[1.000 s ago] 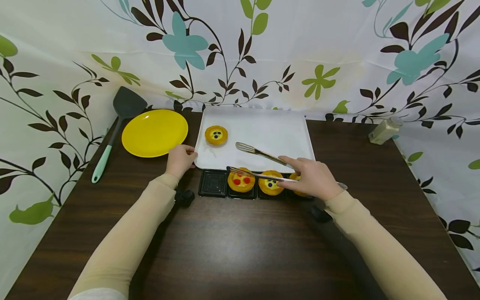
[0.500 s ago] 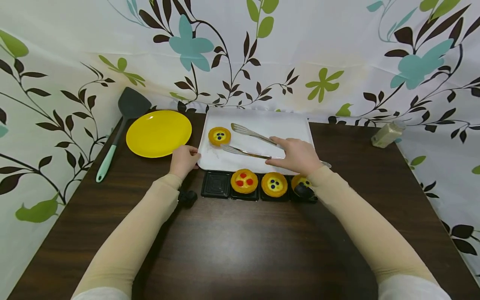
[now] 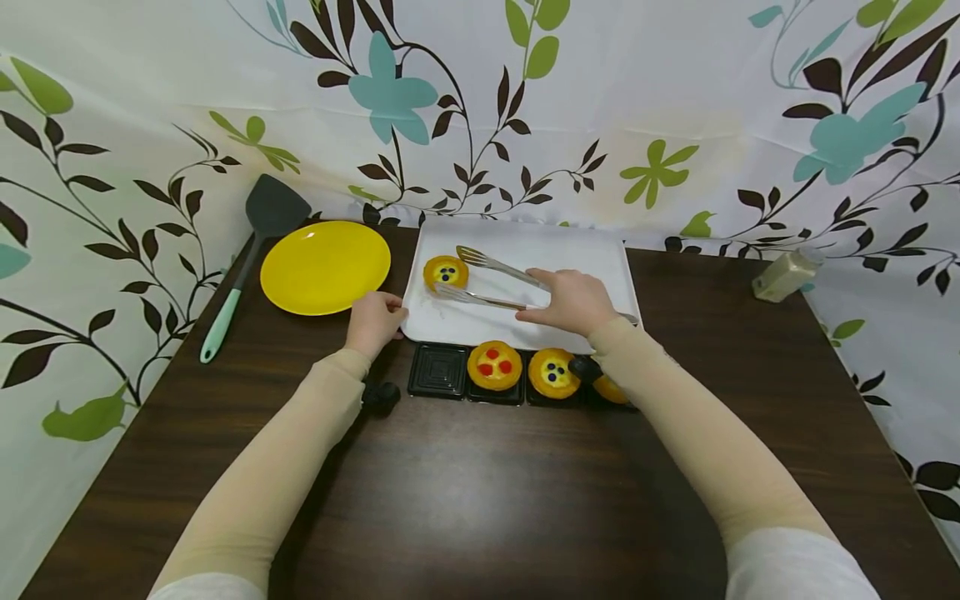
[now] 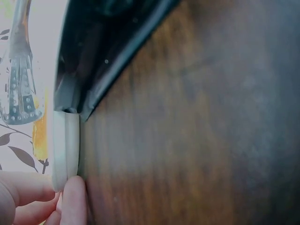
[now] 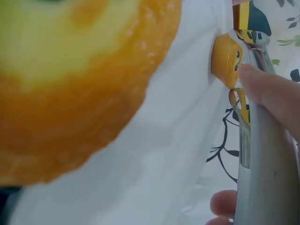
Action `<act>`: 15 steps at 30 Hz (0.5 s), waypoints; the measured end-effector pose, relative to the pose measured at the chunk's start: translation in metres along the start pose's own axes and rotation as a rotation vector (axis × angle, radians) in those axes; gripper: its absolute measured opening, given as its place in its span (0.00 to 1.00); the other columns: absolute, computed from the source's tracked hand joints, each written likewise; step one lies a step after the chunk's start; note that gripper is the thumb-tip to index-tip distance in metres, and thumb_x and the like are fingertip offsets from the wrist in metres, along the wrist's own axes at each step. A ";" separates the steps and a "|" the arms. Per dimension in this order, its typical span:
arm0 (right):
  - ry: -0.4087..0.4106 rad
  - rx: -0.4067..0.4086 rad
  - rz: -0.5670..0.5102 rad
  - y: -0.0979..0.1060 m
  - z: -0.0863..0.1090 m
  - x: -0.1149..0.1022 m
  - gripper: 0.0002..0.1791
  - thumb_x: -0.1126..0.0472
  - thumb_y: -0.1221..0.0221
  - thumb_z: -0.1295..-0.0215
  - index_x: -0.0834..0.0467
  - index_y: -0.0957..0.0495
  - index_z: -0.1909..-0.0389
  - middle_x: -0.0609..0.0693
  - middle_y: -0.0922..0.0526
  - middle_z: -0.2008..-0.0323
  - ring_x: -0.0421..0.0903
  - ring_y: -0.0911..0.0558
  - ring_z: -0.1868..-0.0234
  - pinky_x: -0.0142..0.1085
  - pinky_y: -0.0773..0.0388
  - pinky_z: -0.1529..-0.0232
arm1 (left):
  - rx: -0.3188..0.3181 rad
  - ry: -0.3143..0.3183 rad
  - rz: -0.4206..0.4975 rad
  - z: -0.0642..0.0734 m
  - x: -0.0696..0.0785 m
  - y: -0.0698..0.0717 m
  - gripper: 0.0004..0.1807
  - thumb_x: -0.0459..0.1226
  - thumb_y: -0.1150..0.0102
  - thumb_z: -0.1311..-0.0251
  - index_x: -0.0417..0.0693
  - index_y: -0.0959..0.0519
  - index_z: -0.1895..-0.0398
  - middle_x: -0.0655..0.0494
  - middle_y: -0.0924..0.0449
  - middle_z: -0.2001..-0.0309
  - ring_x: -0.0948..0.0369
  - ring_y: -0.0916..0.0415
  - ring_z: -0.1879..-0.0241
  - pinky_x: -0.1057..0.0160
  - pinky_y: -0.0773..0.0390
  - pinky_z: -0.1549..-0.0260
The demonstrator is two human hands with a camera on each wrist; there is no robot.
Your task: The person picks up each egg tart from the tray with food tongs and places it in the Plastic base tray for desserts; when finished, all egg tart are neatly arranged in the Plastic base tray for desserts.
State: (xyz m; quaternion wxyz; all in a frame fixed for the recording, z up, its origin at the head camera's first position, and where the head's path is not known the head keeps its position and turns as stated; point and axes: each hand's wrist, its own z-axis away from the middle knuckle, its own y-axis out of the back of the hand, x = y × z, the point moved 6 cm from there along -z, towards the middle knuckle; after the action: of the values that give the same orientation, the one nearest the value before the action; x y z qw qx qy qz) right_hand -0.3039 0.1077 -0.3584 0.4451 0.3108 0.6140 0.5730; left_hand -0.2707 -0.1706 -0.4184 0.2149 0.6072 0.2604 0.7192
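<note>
My left hand [image 3: 373,323] pinches the front left corner of a white tray [image 3: 525,237]; the left wrist view has thumb and fingers on either side of the tray rim [image 4: 65,150]. My right hand [image 3: 573,302] grips metal tongs [image 3: 510,270] over the tray, their two arms spread. One slotted tip is beyond and the other in front of an egg tart [image 3: 446,272] topped with dark berries, at the tray's left. In the right wrist view, this tart [image 5: 226,61] stands between the tong tips, and another tart [image 5: 70,93] looms large and close.
Before the white tray lies a row of black square trays [image 3: 438,370], bearing a red-topped tart [image 3: 495,367], a berry tart [image 3: 553,373] and one partly hidden by my right arm. A yellow plate [image 3: 326,267] and a turner [image 3: 274,207] lie left; a shaker [image 3: 786,275] stands far right.
My right hand has carried the tongs left and away from me, from above the black trays to around the egg tart on the white tray. The left hand keeps its hold.
</note>
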 end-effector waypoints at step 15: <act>-0.008 -0.024 -0.017 -0.008 -0.011 -0.003 0.45 0.34 0.37 0.49 0.52 0.33 0.33 0.55 0.19 0.73 0.49 0.26 0.75 0.38 0.26 0.79 | 0.004 0.006 -0.015 0.000 0.002 0.000 0.16 0.32 0.47 0.36 0.29 0.23 0.49 0.36 0.20 0.55 0.49 0.17 0.69 0.63 0.15 0.73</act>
State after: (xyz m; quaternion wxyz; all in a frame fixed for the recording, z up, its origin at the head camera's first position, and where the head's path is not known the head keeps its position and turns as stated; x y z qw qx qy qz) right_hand -0.3114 0.0992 -0.3662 0.4563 0.3026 0.6077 0.5753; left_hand -0.2712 -0.1698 -0.4171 0.2183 0.6034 0.2671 0.7190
